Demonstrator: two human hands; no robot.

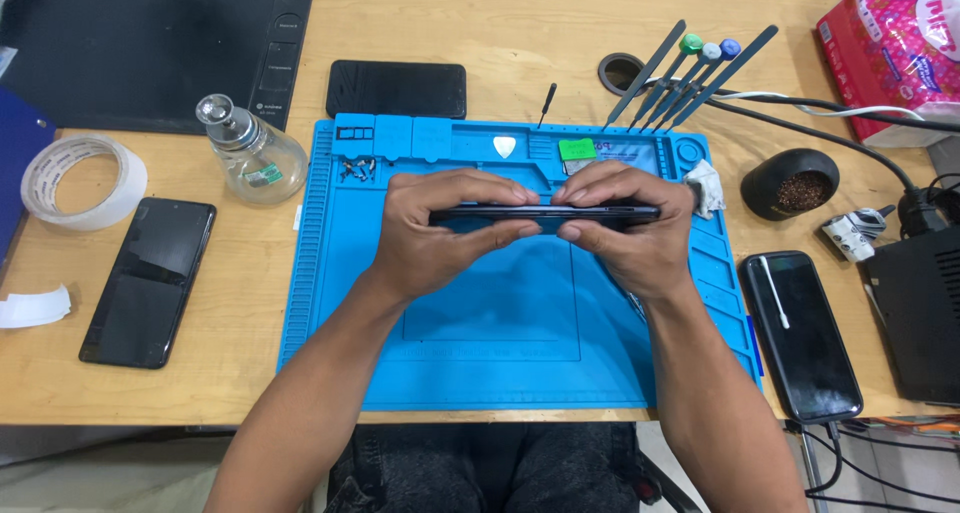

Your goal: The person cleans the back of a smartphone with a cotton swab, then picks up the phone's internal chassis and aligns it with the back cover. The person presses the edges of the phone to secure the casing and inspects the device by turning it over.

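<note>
In hand: a dark smartphone [545, 214] is held edge-on and level above the middle of the blue repair mat [500, 363], so only its thin side shows.
Left hand: the left hand [440, 228] is closed on the phone's left half, fingers curled over the top edge and thumb under it.
Right hand: the right hand [630, 228] is pinched on the right half in the same way, fingertips pressing along the seam.
Looks done: going by the picture, the phone's body reads as one closed slab; I see no gap or loose panel, though the far face is hidden from here.
Looks left: small screws [357, 167] lie in a mat compartment at the upper left, and a white triangular pick [506, 146] and a green square piece [577, 149] sit in the top trays, so I judge the work is not wrapped up.
Tools: a row of thin pry tools and drivers [690, 73] lies fanned out just beyond the mat's upper right corner, untouched.
Around: a glass bottle [255, 153] stands left of the mat, near a roll of clear tape [82, 181]; another black phone [150, 280] lies on the wooden desk [500, 33] at the left, a third [396, 88] above the mat, a fourth [800, 333] at the right.
</note>
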